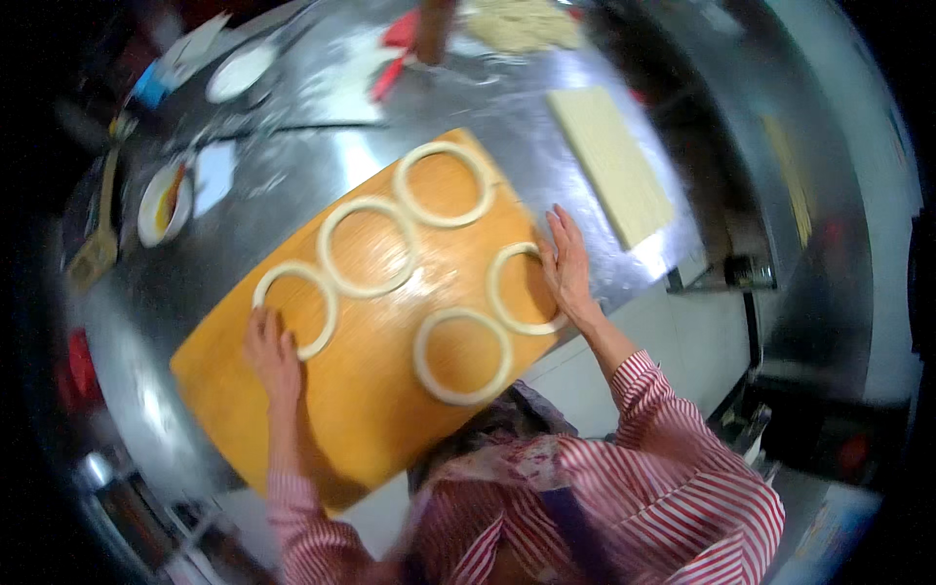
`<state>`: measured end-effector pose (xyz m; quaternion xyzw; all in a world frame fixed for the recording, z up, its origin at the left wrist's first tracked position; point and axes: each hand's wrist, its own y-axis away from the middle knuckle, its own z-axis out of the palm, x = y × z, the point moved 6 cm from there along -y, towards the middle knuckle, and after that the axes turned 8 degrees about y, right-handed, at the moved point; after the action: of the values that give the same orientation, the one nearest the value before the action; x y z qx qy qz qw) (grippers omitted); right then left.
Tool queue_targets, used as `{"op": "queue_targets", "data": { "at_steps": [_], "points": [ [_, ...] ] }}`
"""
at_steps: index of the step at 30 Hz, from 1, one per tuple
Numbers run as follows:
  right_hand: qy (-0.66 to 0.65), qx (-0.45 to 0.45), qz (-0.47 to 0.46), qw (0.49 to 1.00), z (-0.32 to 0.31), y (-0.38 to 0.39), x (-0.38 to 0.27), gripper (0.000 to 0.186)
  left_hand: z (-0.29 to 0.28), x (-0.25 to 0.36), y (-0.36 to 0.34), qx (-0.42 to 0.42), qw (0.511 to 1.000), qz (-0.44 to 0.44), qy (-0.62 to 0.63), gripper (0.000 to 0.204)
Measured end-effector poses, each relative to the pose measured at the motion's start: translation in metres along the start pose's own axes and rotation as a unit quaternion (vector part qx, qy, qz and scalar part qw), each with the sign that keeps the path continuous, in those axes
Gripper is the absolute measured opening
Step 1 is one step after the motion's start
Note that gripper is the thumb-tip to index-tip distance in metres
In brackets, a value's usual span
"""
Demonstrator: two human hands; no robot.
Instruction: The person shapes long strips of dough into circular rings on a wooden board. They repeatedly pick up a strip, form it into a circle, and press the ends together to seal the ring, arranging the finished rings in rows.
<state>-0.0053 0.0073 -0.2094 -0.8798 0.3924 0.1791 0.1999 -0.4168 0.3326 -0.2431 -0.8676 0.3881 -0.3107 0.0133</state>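
Observation:
Several pale dough rings lie flat on an orange-yellow wooden board. My left hand rests at the lower outer side of the leftmost dough ring, its slightly bent fingers touching or just over the dough. At the board's right edge, my right hand has its fingers stretched out and covers part of the rightmost dough ring. Between the hands are a middle dough ring, an upper dough ring and a near dough ring. Both hands are somewhat blurred.
The board overlaps the near edge of a metal table. A long pale dough slab lies to the right. Farther back are a dough mass and a red-handled tool. A white bowl holding something orange-yellow stands left.

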Motion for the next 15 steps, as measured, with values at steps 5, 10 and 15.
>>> {"op": "queue_targets", "data": {
  "at_steps": [5, 10, 15],
  "points": [
    [0.195, 0.013, 0.099, 0.976, -0.033, 0.006, 0.133, 0.06, 0.054, 0.12, -0.084, 0.017, 0.994, 0.094, 0.046, 0.041],
    [0.195, -0.008, 0.139, 0.971, -0.018, 0.011, 0.143, 0.061, 0.164, 0.293, -0.162, -0.084, 0.965, 0.213, 0.132, 0.041],
    [0.197, -0.035, 0.135, 0.97, -0.012, 0.02, 0.125, 0.07, 0.297, 0.434, -0.205, -0.204, 0.911, 0.346, 0.097, 0.058]
  ]
}}
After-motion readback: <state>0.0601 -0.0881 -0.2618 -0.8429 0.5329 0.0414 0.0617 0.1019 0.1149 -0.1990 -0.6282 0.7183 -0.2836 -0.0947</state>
